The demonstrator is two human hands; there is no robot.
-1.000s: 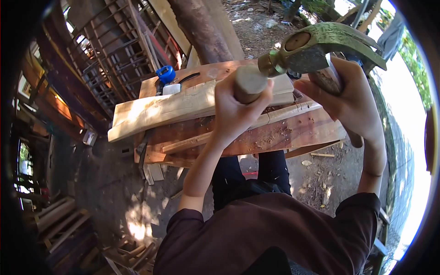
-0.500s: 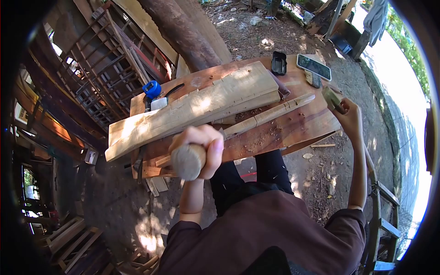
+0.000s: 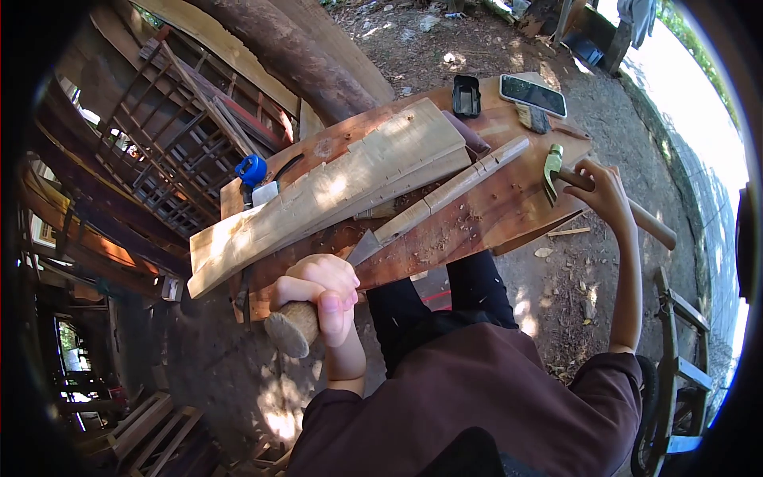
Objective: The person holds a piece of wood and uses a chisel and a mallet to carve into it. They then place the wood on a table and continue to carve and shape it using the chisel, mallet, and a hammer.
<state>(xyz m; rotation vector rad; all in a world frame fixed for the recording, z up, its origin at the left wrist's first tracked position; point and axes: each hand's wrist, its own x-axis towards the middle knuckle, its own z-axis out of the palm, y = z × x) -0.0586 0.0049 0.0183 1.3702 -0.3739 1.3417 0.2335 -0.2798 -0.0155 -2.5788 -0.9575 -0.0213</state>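
My left hand is wrapped round the thick wooden handle of a chisel. The chisel's flat metal blade points away from me, its tip overlapping the near end of a narrow wooden strip. On the right, my right hand grips a claw hammer by its wooden handle, close under the green head. The hammer is held off the table's right side, its handle slanting down to the right. A wide, thick board lies beside the strip.
The wooden table carries scattered shavings. At its far end are a phone, a black open case and a brush-like block. A blue tape measure lies at the left. A ladder-like frame stands at right.
My left hand has moved down and left, bringing the chisel blade into sight by the strip. In my right hand, the hammer has turned so its head and handle show side-on.
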